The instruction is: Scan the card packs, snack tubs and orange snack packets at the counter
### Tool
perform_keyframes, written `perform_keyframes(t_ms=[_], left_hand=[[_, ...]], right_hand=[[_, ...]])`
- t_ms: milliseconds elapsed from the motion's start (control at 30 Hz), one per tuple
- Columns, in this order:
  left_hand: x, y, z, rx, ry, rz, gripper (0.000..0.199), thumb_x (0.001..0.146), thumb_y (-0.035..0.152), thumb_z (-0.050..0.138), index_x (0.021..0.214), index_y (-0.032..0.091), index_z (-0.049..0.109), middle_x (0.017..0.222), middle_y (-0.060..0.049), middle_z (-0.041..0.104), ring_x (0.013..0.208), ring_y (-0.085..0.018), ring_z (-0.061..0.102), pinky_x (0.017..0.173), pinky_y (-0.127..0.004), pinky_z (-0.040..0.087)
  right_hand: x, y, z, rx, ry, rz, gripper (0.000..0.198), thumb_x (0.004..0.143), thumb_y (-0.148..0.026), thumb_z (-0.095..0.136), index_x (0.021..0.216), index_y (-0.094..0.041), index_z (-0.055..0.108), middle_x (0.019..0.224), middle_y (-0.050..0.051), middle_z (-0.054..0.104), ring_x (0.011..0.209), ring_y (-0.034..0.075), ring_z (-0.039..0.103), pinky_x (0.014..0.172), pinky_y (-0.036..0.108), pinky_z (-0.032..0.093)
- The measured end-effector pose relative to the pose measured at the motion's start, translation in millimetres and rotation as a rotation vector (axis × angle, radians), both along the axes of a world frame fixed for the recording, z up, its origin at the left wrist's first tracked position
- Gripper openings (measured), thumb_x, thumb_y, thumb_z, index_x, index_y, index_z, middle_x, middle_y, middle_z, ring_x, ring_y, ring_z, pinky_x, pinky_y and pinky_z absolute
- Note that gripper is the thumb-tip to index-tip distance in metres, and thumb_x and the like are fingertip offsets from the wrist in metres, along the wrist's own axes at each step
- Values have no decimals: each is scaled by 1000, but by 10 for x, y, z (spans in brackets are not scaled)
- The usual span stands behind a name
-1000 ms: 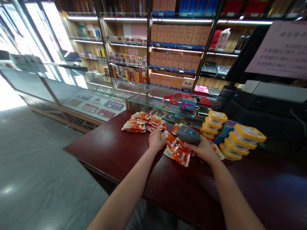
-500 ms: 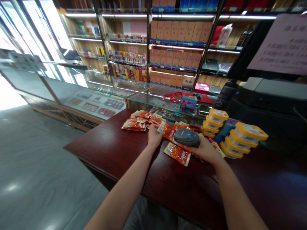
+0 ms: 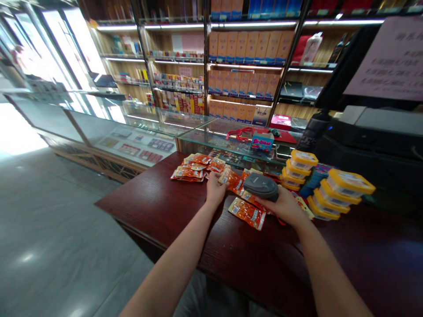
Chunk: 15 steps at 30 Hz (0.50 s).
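My right hand [image 3: 286,204] is wrapped round a dark grey barcode scanner [image 3: 260,186], its head pointing left above several orange snack packets. Left of the scanner, my left hand [image 3: 216,190] pinches the edge of an orange snack packet [image 3: 232,179]. Nearer to me, another orange packet [image 3: 247,213] lies flat on the dark red wooden counter [image 3: 158,198]. A heap of similar packets [image 3: 191,167] sits beyond my left hand. The scanner and my right hand partly cover the packets beneath them.
Two stacks of yellow-lidded tubs, a far stack [image 3: 299,169] and a near stack [image 3: 340,193], stand on the right. Behind the counter is a glass display case [image 3: 205,132] with a small colourful box [image 3: 262,141] on top. A monitor [image 3: 343,66] rises at the right.
The view has shifted slightly, so everything sits a little further right. The blue light on top of the scanner no longer shows. Both hands keep their holds.
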<state>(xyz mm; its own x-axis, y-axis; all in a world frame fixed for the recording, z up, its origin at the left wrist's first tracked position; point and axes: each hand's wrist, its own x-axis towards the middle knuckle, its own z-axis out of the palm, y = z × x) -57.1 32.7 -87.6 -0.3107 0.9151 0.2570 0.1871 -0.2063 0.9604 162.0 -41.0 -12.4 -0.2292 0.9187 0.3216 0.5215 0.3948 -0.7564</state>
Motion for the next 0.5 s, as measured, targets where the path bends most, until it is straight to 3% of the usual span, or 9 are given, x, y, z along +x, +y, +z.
perform_keyframes(t_ms=[100, 200, 367, 500], left_hand=[[-2, -55, 70, 29, -188, -49, 28, 71, 17, 61, 89, 21, 40, 71, 5, 56, 60, -12, 59, 58, -26, 52], [-118, -66, 232, 42, -354, 4, 26, 75, 18, 60, 91, 20, 39, 73, 3, 56, 61, -12, 61, 57, -28, 55], [-623, 102, 561, 51, -464, 301, 31, 74, 15, 65, 91, 18, 39, 77, 3, 52, 62, -10, 60, 58, -29, 57], [-1102, 247, 603, 46, -369, 520, 31, 70, 11, 66, 90, 17, 43, 84, 1, 52, 68, -11, 61, 62, -32, 57]], right_hand=[[4, 9, -12, -10, 16, -108, 43, 69, -47, 70, 97, -15, 70, 91, 11, 74, 89, 30, 67, 80, 43, 52], [13, 6, -2, -22, 80, -149, 39, 70, -48, 69, 91, -15, 71, 78, 10, 74, 84, 31, 67, 71, 41, 54], [14, -8, 22, 1, 180, -118, 38, 70, -46, 70, 93, -16, 70, 89, 10, 74, 87, 29, 67, 78, 41, 53], [12, 1, 22, 0, 200, -105, 41, 71, -47, 70, 96, -16, 69, 99, 10, 73, 94, 29, 66, 84, 42, 51]])
